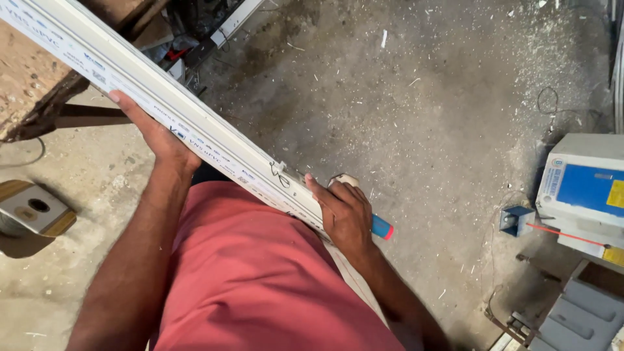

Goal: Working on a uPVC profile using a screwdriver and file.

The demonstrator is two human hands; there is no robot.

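One white plastic profile point(162, 104) — two hands: left hand point(159, 140), right hand point(344, 214).

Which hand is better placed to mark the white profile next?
Probably the right hand: it holds a blue-and-red marker against the white profile. The left hand steadies the profile further up.

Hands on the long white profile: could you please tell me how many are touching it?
2. The left hand grips the white profile partway along it; the right hand rests at its lower end, also holding a blue and red tool.
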